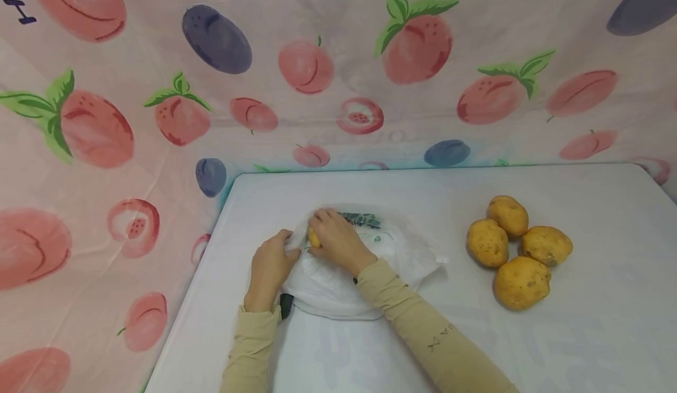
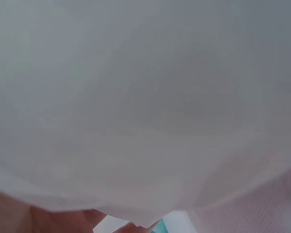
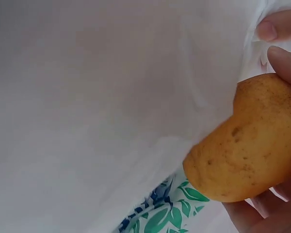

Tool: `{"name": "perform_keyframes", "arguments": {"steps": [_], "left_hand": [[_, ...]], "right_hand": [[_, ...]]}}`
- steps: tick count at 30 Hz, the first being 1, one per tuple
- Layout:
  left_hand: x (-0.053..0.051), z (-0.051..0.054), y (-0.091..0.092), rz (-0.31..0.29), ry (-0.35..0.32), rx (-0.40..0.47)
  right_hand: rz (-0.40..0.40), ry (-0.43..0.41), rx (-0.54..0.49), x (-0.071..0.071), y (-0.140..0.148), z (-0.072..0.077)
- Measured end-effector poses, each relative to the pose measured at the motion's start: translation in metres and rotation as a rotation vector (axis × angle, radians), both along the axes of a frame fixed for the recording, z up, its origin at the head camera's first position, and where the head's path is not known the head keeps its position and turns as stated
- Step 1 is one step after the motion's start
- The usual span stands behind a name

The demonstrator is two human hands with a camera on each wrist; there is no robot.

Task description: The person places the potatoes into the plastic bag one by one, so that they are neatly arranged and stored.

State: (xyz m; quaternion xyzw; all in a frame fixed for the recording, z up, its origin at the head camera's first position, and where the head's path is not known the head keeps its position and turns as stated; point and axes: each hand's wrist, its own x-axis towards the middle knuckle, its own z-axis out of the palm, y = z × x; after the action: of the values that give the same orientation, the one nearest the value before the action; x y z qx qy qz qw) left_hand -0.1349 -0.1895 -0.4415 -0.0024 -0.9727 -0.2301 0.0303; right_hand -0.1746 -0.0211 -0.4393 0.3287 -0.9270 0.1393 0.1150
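A white plastic bag (image 1: pixel 412 249) with a dark green leaf print lies on the table. At its left edge, my left hand (image 1: pixel 268 269) pinches the plastic between thumb and fingers. My right hand (image 1: pixel 341 243) reaches across the bag and grips a yellow potato (image 3: pixel 252 145) beside that edge. The right wrist view has the potato between thumb and fingers, partly covered by a fold of plastic. A fingertip (image 3: pixel 267 30) of the other hand touches the bag there. White plastic fills most of the left wrist view and hides much of the left hand.
Several loose potatoes (image 1: pixel 520 282) sit grouped on the white table (image 1: pixel 597 322) to the right of the bag. A fruit-printed cloth (image 1: pixel 254 81) rises behind the table and along its left side.
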Motion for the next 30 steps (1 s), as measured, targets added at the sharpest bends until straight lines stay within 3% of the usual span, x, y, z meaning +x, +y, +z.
{"name": "perform_keyframes", "arguments": {"steps": [11,24,30], "left_hand": [[-0.002,-0.002,0.001,0.005,0.006,-0.014],[0.0,-0.002,0.0,0.002,0.013,-0.023],[0.0,-0.001,-0.001,0.005,-0.005,-0.011]], "right_hand": [[0.03,-0.015,-0.007,-0.001,-0.001,-0.006],[0.075,-0.003,0.064,0.005,0.005,0.003],[0.075,-0.019,0.038,0.008,0.014,0.007]]}}
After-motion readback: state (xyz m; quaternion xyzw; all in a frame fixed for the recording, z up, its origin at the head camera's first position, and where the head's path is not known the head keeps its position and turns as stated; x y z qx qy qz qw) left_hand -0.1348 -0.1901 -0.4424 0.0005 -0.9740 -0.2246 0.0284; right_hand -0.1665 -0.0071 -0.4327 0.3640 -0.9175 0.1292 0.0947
